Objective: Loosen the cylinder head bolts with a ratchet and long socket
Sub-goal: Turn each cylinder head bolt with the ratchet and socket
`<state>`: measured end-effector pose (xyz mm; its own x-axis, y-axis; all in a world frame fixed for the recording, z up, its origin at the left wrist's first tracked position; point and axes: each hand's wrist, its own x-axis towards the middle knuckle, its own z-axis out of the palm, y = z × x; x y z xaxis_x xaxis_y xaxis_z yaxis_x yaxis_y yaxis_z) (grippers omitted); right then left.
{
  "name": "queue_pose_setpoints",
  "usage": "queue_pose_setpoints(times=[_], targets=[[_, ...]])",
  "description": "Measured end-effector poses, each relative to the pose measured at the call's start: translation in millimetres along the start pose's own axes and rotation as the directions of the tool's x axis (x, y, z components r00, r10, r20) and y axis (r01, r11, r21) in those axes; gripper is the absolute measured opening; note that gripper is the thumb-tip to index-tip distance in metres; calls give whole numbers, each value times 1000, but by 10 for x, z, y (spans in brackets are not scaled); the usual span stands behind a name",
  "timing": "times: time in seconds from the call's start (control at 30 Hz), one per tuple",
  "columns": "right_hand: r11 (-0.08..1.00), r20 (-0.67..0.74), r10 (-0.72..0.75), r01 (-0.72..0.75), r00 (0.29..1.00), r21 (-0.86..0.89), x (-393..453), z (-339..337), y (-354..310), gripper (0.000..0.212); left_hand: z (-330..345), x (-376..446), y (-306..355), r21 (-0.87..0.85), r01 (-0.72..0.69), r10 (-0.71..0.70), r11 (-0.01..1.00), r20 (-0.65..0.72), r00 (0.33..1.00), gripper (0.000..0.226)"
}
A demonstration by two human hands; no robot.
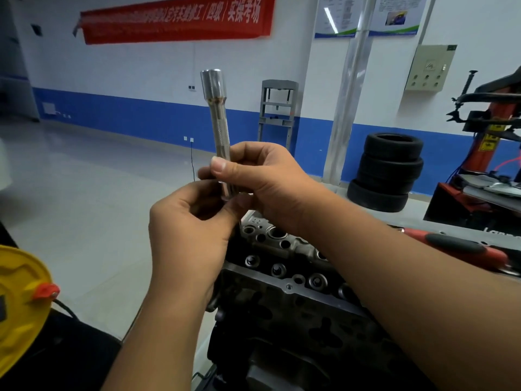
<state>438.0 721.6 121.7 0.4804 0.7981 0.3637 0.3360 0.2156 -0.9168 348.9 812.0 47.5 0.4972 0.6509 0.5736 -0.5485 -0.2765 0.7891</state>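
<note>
From the head camera, the long socket [218, 128] is held up at chest height, nearly upright with a slight tilt, its wide open end at the top and its lower end buried between the two hands. The right hand [262, 179] is wrapped round the lower shank, thumb pressed across the front and fingers curled behind. The left hand [194, 221] is cupped just beneath, fingers curled at the socket's base; whether something small is pinched there cannot be told, since the palm hides it. Below the hands, the cylinder head [284, 258] is seen on the engine, its bolt recesses exposed and no tool seated in any of them. A red and black tool handle [456, 246], judged to be the ratchet, is lying on the bench to the right, well apart from the socket. No bolt is judged to have been loosened yet. Risks from here: the polished shank could be let slip straight down onto the head, as it is held directly above it; a drive only half-seated in the socket could come apart under load; and a socket set crooked on a bolt could round its corners.
</note>
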Motion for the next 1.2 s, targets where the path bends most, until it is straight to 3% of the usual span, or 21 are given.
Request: queue_pose_setpoints(times=[0.07, 0.2, 0.3, 0.4, 0.47, 0.53, 0.6, 0.77, 0.87, 0.93, 1.1, 1.2], targets=[[1000, -26, -8, 8, 1000, -18, 3, -8, 5, 10, -3, 7, -1, -20, -3, 4, 1000, 40, 999, 14], [1000, 62, 11, -12, 998, 16, 2, -30, -23, 14, -29, 24, -10, 14, 33, -34, 999, 162, 986, 25], [999, 118, 28, -32, 993, 33, 7, -29, -21, 18, -24, 9, -12, 33, 0, -2, 999, 57, 998, 27], [999, 47, 35, -36, 998, 17, 17, 16, -5, 10, -3, 11, -28, 47, -17, 18, 999, -21, 1000, 24], [999, -13, 33, -33, 999, -6, 21, 21, -9, 13, -4, 12, -31, 65, -32, 32, 997, -1, 999, 17], [1000, -6, 18, -18, 1000, -8, 21, -7, -22, 19, -15, 23, -13, 50, -16, 11, 999, 103, 995, 10], [1000, 44, 13, -13, 999, 1, 15, -46, -35, 19, -32, 27, -4, 29, 13, -18, 1000, 188, 982, 22], [999, 170, 38, -39, 985, 2, 34, -27, 3, 15, -50, -12, -34, 17, -36, 36, 999, 7, 999, 24], [998, 122, 25, -32, 992, 62, 57, -18, 32, 6, -32, -66, -18, -11, -47, 46, 999, -36, 998, 19], [999, 88, 0, -5, 996, 50, 60, -34, 36, 11, -40, -69, -5, -35, -28, 27, 999, -29, 999, 18], [1000, 96, -1, -1, 995, 22, 5, -71, -10, 14, -68, -16, 3, 5, 61, -61, 998, 169, 984, 22], [999, 118, 43, -45, 992, 14, -18, -31, -31, 18, -48, -20, 29, 40, 44, -47, 998, 85, 995, 26]])
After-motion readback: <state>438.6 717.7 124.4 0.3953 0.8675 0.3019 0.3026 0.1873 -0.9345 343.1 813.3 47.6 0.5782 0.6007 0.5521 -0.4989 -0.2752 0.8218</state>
